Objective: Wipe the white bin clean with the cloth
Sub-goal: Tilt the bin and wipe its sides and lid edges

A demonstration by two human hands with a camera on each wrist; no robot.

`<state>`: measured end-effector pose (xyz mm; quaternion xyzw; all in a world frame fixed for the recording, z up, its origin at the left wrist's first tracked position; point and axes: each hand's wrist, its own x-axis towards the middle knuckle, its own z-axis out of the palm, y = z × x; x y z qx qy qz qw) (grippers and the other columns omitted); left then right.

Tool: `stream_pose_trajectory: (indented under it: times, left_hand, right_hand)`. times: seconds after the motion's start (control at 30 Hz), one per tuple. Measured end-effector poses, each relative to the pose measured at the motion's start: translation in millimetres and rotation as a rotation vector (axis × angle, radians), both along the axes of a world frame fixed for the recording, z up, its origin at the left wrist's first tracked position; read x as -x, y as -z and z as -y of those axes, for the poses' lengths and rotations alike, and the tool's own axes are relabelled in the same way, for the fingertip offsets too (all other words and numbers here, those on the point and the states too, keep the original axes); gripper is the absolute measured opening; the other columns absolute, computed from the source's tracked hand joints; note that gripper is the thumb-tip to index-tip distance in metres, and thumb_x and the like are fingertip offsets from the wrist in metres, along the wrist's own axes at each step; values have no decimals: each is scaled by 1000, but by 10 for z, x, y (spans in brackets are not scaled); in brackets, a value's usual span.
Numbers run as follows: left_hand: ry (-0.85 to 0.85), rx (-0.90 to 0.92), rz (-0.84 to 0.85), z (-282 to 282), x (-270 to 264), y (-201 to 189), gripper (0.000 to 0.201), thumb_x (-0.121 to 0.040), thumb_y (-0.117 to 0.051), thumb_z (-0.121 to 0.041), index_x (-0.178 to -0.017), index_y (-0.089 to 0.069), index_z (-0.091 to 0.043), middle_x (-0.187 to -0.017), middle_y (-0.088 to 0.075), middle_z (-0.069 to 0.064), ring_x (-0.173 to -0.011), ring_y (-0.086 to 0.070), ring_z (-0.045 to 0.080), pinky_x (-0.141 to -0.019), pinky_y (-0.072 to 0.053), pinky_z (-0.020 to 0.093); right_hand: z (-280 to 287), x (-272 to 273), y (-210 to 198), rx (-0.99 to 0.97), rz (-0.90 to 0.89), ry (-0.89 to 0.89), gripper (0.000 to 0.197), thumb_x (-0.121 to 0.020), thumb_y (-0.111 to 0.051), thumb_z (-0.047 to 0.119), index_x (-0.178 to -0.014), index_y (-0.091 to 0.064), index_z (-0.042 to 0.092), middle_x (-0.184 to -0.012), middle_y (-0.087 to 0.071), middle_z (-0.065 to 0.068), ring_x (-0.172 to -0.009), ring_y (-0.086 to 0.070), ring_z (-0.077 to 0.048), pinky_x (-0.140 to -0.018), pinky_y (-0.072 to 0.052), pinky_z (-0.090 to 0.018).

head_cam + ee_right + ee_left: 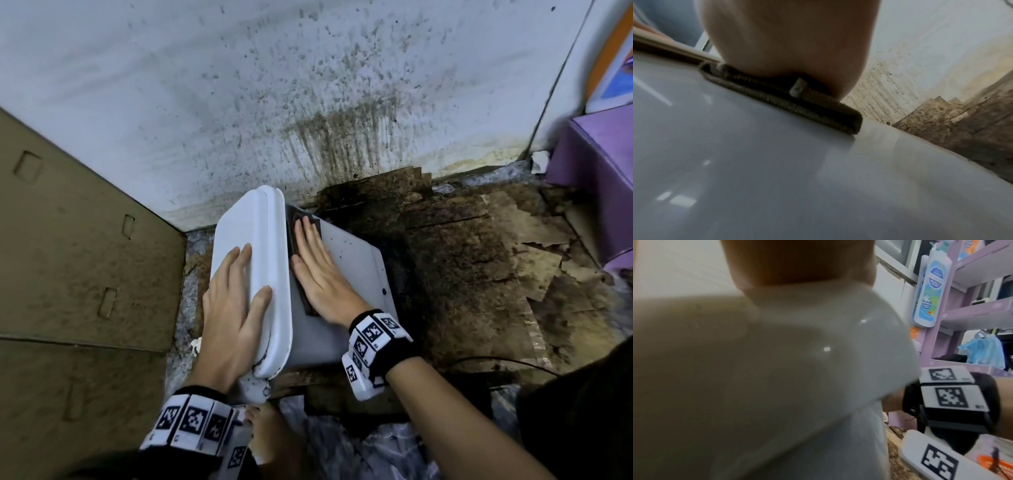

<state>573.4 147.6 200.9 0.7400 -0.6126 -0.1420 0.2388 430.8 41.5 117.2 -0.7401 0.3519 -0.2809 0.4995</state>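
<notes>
Here, flat left hand rests on the closed lid; flat right hand presses cloth against the bin.

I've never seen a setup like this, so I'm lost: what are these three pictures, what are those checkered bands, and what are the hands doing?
There is no machine here: a person works with bare hands. The checkered bands on both wrists go with small cameras worn there. The big picture comes from a camera on the head, looking down. The other two look along each hand, so they are close and blurred. The left hand lies flat on the rimmed panel of a white box, apparently steadying it. The right hand presses a dark cloth flat against the box's side, apparently wiping it. The box stands on a stained floor by a spattered wall, with cardboard to the left.
</notes>
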Motion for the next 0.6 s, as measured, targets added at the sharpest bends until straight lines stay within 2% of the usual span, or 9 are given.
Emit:
stream_pose_trajectory:
  times: [0.13,0.23,0.37,0.43,0.5,0.6]
  left_hand:
    - [-7,-11,-57,-20,-27,7,70,-97,-30,-60,-160,-25,-30,-166,-23,-11,-154,-13,4,-124,-11,39]
    - [-7,0,-107,-47,-40,12,68,-97,-33,-57,-159,-26,-30,-164,-24,-11,-154,-14,6,-125,-11,43]
    - [-3,11,-148,-57,-86,18,66,-98,-37,-52,-159,-27,-27,-163,-26,-8,-154,-17,10,-126,-15,48]
    - [-2,10,-163,-63,-92,14,65,-99,-38,-51,-158,-28,-27,-163,-26,-7,-154,-17,10,-126,-15,48]
    - [-6,6,-169,-68,-91,12,65,-99,-39,-49,-159,-27,-28,-163,-25,-7,-154,-16,11,-126,-15,49]
    - [-5,10,-167,-71,-71,8,64,-99,-39,-50,-159,-27,-29,-163,-25,-8,-154,-16,10,-126,-15,50]
  right_hand:
    - [107,10,158,-15,1,17,57,-111,-19,37,-159,10,28,-167,20,10,-151,21,-1,-125,10,-31]
    - [175,114,426,-69,-42,57,56,-111,-17,36,-159,11,28,-166,22,12,-152,20,-3,-124,9,-32]
    - [232,382,832,-196,-177,147,55,-112,-17,23,-158,10,13,-160,18,12,-154,17,-15,-121,12,-24]
    - [223,505,1031,-257,-244,195,54,-112,-18,21,-158,7,8,-161,18,5,-155,14,-17,-121,12,-23]
    - [215,565,1126,-366,-228,272,55,-111,-19,26,-159,5,11,-168,14,-3,-155,13,-15,-122,12,-24]
    - [203,571,1109,-474,-180,329,56,-111,-19,28,-160,5,15,-169,12,-2,-155,14,-12,-115,14,-19]
